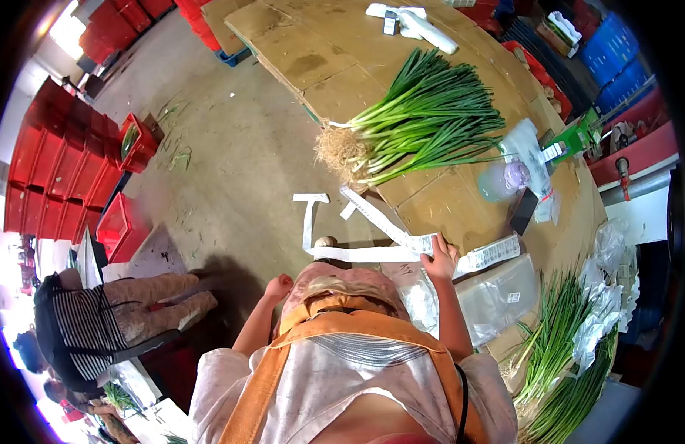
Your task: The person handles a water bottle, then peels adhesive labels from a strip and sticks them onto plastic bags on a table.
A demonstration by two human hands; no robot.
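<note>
My right hand (441, 259) is at the near edge of the cardboard-covered table (420, 206), its fingers closed on a strip of printed white labels (364, 254). The strip trails left past the table edge, with loose ends hanging over the floor. More labels (490, 254) lie to the right of that hand. Away from the table, my left hand (279, 287) hangs by my left thigh, fingers curled, nothing visible in it. Beside my right forearm lies a stack of clear plastic bags (499, 300). A large pile of green onions (431, 118) rests farther up the table, roots toward the left edge.
A purple-capped bottle (505, 180), a dark box (522, 212) and a green box (573, 136) stand on the right. More green onions (553, 337) lie at lower right. Red crates (57, 174) are stacked at left, near a person in a striped top (83, 333).
</note>
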